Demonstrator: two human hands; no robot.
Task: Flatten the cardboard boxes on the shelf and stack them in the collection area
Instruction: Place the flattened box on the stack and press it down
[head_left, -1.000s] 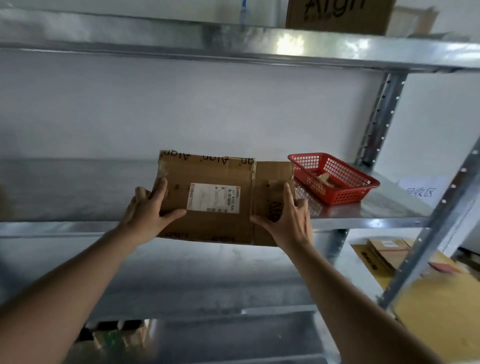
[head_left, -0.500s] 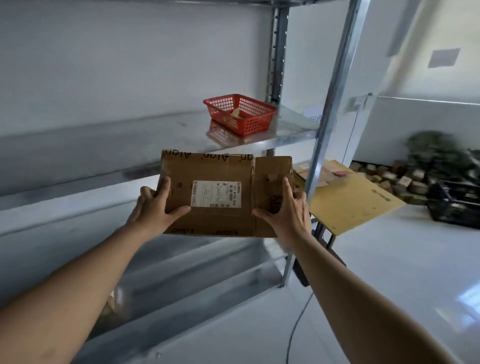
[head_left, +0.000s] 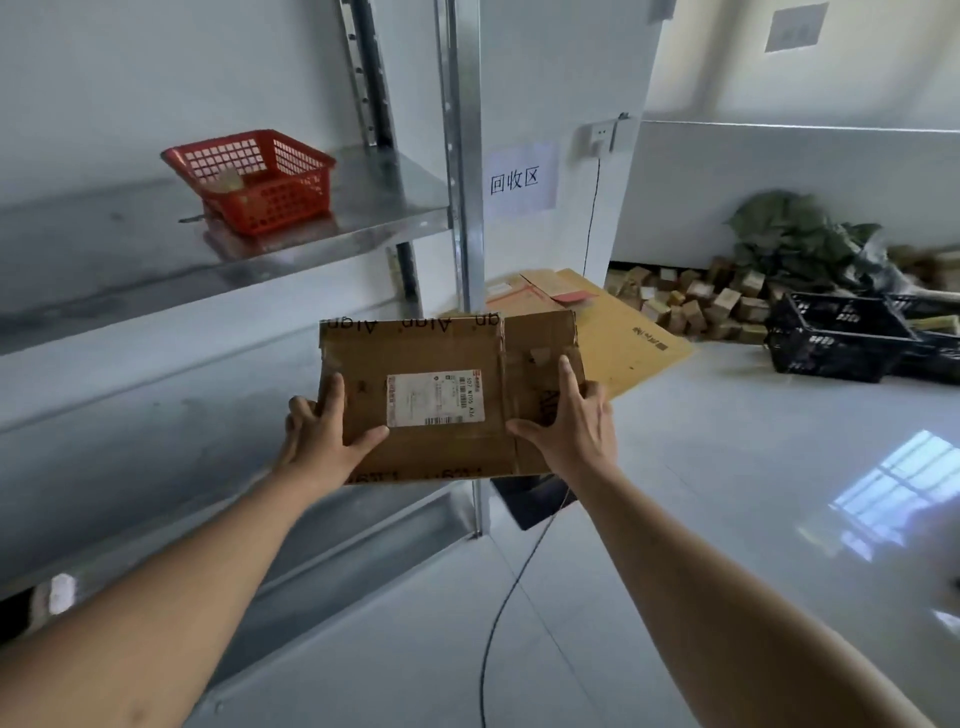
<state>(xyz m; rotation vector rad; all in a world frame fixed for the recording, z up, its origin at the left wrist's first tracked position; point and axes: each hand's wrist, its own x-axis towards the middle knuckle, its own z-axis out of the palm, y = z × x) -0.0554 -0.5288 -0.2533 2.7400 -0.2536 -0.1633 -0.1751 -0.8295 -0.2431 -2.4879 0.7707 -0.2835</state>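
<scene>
1. Nearest to me, my left hand (head_left: 324, 434) has its grip closed on the lower left corner of the flattened cardboard box (head_left: 441, 400): thumb across the top face, fingers curled under the edge. The fingertips below are hidden, so I can't say how far they reach.

2. My right hand (head_left: 566, 423) grips the right side the same way, thumb and forefinger spread over the narrower flap panel, the rest under the edge. Both grips are shut on the box and nothing else.

3. The box is held in the air between my hands, clear of the shelf (head_left: 218, 244), roughly level, printed label (head_left: 435, 399) facing up. It looks folded flat.

4. My judgement on handling: light, thin, fairly stiff across the main panel but hinged at the crease beside the label, so the right flap could droop or swing if I let that side go. The torn tape along the far edge suggests worn, slightly soft cardboard. Holding opposite edges with thumbs on top seems right; one-handed, I would pinch across the crease.

5. Further off, a red basket (head_left: 260, 182) sits on the shelf to the left.

6. Beyond the box, on the floor under a paper wall sign (head_left: 519, 179), lies a pile of flattened cardboard (head_left: 618, 332). I take that for the collection area.
</scene>
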